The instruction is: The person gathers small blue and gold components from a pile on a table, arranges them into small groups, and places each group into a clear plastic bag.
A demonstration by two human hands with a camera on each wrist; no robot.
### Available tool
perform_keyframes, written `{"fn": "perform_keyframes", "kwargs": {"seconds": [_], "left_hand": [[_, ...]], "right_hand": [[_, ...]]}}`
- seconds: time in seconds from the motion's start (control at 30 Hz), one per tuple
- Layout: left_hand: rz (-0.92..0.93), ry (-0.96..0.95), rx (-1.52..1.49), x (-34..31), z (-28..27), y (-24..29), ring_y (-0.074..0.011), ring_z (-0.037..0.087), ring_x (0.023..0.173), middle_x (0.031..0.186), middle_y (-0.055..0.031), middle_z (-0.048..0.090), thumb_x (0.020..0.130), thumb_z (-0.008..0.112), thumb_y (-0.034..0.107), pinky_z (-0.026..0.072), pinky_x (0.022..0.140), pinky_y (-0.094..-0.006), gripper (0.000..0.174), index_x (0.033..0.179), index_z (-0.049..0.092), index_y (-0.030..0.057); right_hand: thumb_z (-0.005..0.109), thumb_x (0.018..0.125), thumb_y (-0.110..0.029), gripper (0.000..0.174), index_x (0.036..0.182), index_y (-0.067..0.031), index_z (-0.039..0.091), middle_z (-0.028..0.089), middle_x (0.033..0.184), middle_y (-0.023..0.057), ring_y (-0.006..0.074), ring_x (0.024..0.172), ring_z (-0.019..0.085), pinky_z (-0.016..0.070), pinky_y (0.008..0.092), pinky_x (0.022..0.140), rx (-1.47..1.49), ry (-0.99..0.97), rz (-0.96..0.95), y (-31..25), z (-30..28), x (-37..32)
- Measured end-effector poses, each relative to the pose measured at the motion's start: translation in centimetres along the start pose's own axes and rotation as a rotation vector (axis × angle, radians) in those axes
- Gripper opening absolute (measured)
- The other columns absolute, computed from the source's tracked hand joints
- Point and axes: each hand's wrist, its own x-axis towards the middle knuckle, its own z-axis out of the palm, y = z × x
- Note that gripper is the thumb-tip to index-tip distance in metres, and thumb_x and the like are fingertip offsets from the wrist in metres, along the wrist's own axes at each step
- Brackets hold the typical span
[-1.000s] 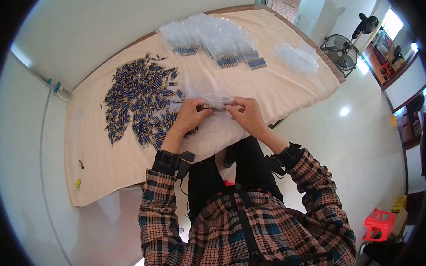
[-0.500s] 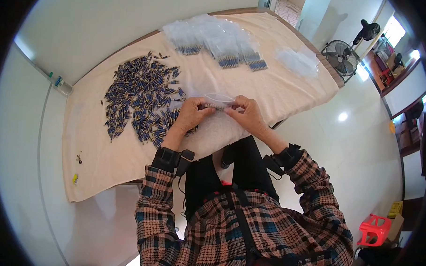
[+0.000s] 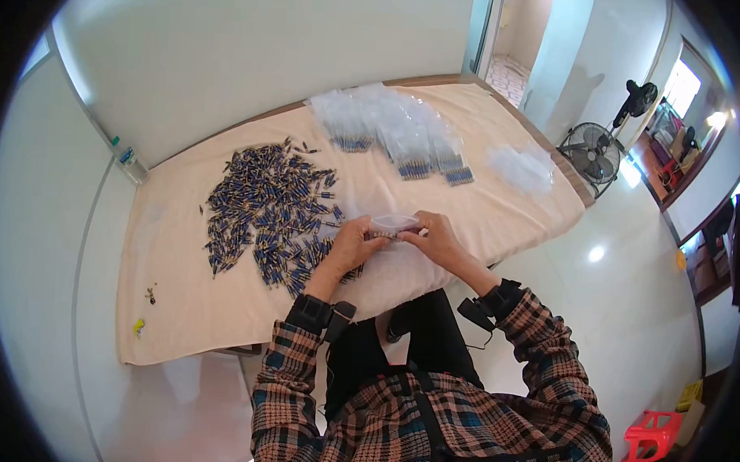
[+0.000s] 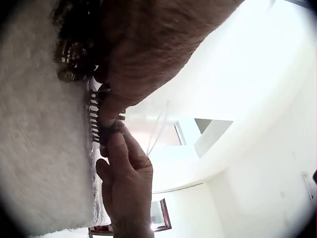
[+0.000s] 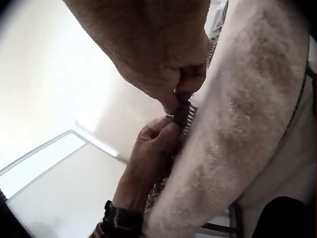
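Observation:
Near the cloth's front edge, the left hand (image 3: 351,248) and right hand (image 3: 440,243) pinch a clear plastic bag (image 3: 395,221) from its two sides, its mouth spread in a loop facing away from the body. A row of small metal-ended connectors (image 4: 94,116) shows at the fingertips in the left wrist view; the right wrist view has the same row (image 5: 190,119) below the meeting fingers. Thumbs and index fingers press on the row, hiding part of it. A large pile of blue and gold connectors (image 3: 265,203) lies left of the left hand.
Filled bags (image 3: 390,122) overlap at the table's back; flat clear bags (image 3: 522,168) lie at the right. A bottle (image 3: 130,164) stands by the left wall. Small bits and a yellow piece (image 3: 139,327) are at front left. A fan (image 3: 593,153) stands beyond the table.
The head view has tilted, so the table and hands appear lower in it. Both hands keep their pinch on the bag, with only slight finger shifts.

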Motion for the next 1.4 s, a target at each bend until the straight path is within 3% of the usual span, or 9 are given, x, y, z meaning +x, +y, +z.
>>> {"fn": "perform_keyframes", "kwargs": {"seconds": [0.1,0.2,0.33,0.5,0.73,0.83,0.93,1.1,1.4], "left_hand": [[-0.007,-0.003,0.08,0.6,0.0,-0.4,-0.008,0.053,0.066,0.073,-0.0005,0.061,0.077,0.073,0.007,0.0446,0.061,-0.0258,0.019,0.094,0.068,0.0002],[0.0,0.024,0.083,0.5,0.3,-1.1,-0.0218,0.062,0.07,0.077,-0.011,0.064,0.073,0.076,0.013,0.0476,0.064,-0.0324,0.02,0.089,0.068,0.0032],[0.03,0.023,0.004,0.6,0.2,-1.9,-0.008,0.05,0.064,0.076,0.0002,0.059,0.076,0.074,0.007,0.043,0.059,-0.0249,0.022,0.097,0.067,0.0006],[0.065,0.112,-0.023,0.5,-1.5,-0.3,-0.009,0.049,0.061,0.08,-0.0019,0.057,0.076,0.074,0.006,0.0429,0.058,-0.0248,0.031,0.106,0.065,0.0014],[0.071,0.639,-0.059,0.7,-2.1,-0.9,-0.0118,0.052,0.061,0.09,-0.0087,0.058,0.077,0.071,0.001,0.0448,0.057,-0.0264,0.041,0.116,0.06,0.0005],[0.084,0.622,0.017,0.6,-2.2,-1.1,-0.0129,0.052,0.061,0.089,-0.0094,0.059,0.077,0.069,0.0,0.0448,0.056,-0.0266,0.038,0.115,0.061,0.0008],[0.103,0.594,0.067,0.8,-2.2,-1.3,-0.0139,0.053,0.061,0.088,-0.0099,0.059,0.078,0.067,-0.001,0.0448,0.056,-0.0266,0.035,0.113,0.062,0.0011],[0.127,0.555,0.067,0.7,-1.9,-1.3,-0.0155,0.053,0.061,0.083,-0.0096,0.061,0.079,0.064,-0.003,0.0444,0.056,-0.0264,0.028,0.106,0.064,0.0012],[0.118,0.541,0.068,0.7,-1.9,-1.8,-0.0163,0.054,0.059,0.078,-0.0097,0.061,0.081,0.062,-0.003,0.0444,0.055,-0.0275,0.017,0.098,0.065,0.0001]], "right_hand": [[0.078,0.073,-0.013,0.02,0.081,0.0024,0.068,0.065,0.073,0.0145,0.0163,0.064,0.061,0.0477,0.0313,0.06,0.009,-0.011,0.042,0.1,0.5,-0.3],[0.078,0.074,-0.013,0.02,0.083,0.0018,0.07,0.067,0.074,0.0144,0.0164,0.065,0.062,0.0483,0.031,0.061,0.022,-0.04,0.083,0.7,0.8,-0.1],[0.077,0.075,-0.013,0.02,0.089,0.0012,0.071,0.069,0.077,0.0118,0.0143,0.067,0.062,0.049,0.0295,0.062,0.003,-0.107,0.122,0.4,0.0,1.4],[0.076,0.077,-0.016,0.024,0.093,0.0011,0.072,0.072,0.079,0.0077,0.0105,0.064,0.06,0.0484,0.0281,0.06,0.097,-0.234,0.112,0.9,-0.9,6.4],[0.075,0.077,-0.02,0.024,0.089,0.0005,0.074,0.072,0.079,0.0063,0.0095,0.065,0.063,0.0492,0.0283,0.058,0.042,-0.269,0.289,0.8,-0.4,14.9],[0.074,0.077,-0.02,0.023,0.087,0.0003,0.074,0.072,0.076,0.0074,0.0099,0.065,0.064,0.0496,0.0281,0.058,-0.001,-0.215,0.231,2.3,0.1,18.9],[0.073,0.075,-0.019,0.021,0.083,0.0001,0.074,0.07,0.069,0.0101,0.014,0.061,0.065,0.0502,0.0296,0.057,-0.1,-0.13,0.034,4.6,0.9,22.5],[0.073,0.072,-0.02,0.021,0.079,0.0001,0.073,0.068,0.065,0.0132,0.0203,0.059,0.066,0.0516,0.0325,0.058,-0.323,-0.086,0.017,5.5,1.6,24.4],[0.074,0.07,-0.018,0.021,0.083,-0.0017,0.069,0.068,0.082,0.0183,0.0337,0.079,0.067,0.053,0.0412,0.07,-0.53,-0.098,0.019,6.2,0.6,25.8]]}}
